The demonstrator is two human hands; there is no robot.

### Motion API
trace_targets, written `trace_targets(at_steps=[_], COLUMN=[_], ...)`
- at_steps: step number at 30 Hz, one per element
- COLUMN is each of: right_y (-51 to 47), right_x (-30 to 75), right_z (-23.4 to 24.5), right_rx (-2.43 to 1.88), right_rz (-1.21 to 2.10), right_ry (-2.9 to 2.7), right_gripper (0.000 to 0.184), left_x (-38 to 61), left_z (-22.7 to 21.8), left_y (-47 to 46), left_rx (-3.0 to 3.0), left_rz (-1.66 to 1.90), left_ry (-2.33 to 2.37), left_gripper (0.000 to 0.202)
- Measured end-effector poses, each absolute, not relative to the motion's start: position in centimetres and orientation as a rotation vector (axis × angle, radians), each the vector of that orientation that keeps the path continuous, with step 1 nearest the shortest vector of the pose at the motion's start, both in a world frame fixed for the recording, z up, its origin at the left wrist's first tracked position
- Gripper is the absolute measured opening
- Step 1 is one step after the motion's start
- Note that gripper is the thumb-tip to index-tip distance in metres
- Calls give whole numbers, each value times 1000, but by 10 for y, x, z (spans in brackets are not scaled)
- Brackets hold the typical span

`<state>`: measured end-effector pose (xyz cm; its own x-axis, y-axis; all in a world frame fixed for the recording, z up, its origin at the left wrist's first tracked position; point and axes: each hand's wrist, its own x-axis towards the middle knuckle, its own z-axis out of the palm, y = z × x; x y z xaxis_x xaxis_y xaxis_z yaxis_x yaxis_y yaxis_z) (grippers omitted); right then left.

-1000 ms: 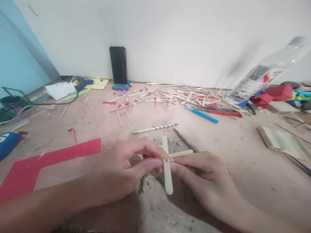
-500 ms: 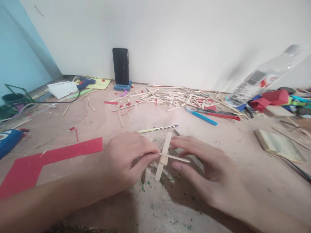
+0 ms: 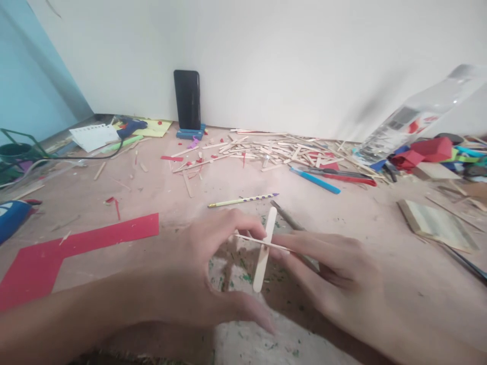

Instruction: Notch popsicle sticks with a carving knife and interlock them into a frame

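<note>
A cross of two pale wooden craft sticks [image 3: 265, 247] hovers just above the worn table [image 3: 380, 263], one stick nearly upright and one seen edge-on across it. My right hand [image 3: 327, 268] pinches the cross by the right end of the edge-on stick, fingers stretched forward. My left hand [image 3: 213, 263] is blurred; its fingers are spread, the fingertips sit by the left end of that stick, and the thumb points away low down.
Behind lie a striped pencil [image 3: 243, 201], a thin dark tool [image 3: 285, 215], a heap of wooden sticks [image 3: 274, 149], blue and red cutters [image 3: 323, 177], a phone on a stand [image 3: 187, 101], a glue gun [image 3: 129, 126]. Red paper [image 3: 76, 248] lies left, a plastic bottle [image 3: 414, 116] and a wooden block [image 3: 433, 220] right.
My left hand has let go of its pinch and spread its fingers. My right hand has closed in on the cross, which tilted and rose slightly to the right.
</note>
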<state>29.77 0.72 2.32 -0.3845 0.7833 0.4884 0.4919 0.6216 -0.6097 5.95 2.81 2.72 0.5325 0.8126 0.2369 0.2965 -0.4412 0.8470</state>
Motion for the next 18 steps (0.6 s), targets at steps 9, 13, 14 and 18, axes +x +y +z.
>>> trace_targets(at_steps=[9, 13, 14, 18], right_y=[6, 7, 7, 9], right_x=[293, 294, 294, 296], right_z=[26, 28, 28, 28], right_rx=[-1050, -1053, -1055, -1029], right_rz=[506, 553, 565, 558], right_ry=[-2091, -2123, -2129, -2120], right_gripper=[16, 16, 18, 17], left_x=[66, 66, 66, 66], left_z=[13, 6, 5, 6], left_y=[33, 33, 33, 33], left_rx=[2113, 2072, 2041, 1978], left_rz=[1003, 1063, 1048, 1031], left_ry=[807, 736, 747, 707], left_gripper=[74, 74, 74, 72])
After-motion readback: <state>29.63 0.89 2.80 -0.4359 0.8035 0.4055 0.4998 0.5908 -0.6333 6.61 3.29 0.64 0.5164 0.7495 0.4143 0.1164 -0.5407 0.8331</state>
